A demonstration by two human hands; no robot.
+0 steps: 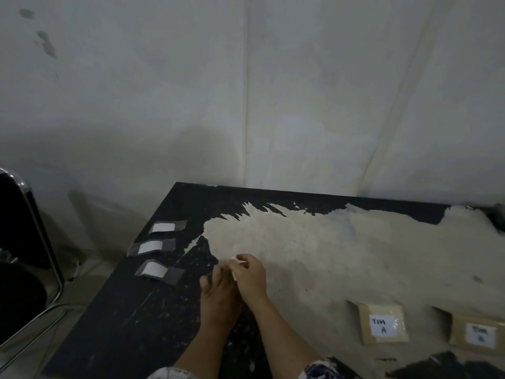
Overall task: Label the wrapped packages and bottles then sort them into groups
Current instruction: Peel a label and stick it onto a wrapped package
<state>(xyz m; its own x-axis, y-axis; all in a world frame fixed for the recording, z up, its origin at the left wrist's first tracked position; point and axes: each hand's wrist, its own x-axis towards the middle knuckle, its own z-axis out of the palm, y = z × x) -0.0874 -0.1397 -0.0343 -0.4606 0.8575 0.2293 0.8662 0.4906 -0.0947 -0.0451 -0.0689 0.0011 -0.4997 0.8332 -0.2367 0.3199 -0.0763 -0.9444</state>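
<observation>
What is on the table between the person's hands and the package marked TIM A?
Nothing. The head view shows only worn, bare tabletop between the right hand and the TIM A package.

Stained white walls (136, 105), peeling black table (131, 310)

Light: dim, flat, grey-green; no glare. Shadows: broad soft patch on wall (196, 149) above table's (123, 310) far left corner; chair (19, 228) nearly black, one chrome glint. Blur: left hand (218, 292), right hand (250, 277) and its paper slip (234, 259); package (476, 333) at near right edge smeared. Frame edges bowed.
</observation>
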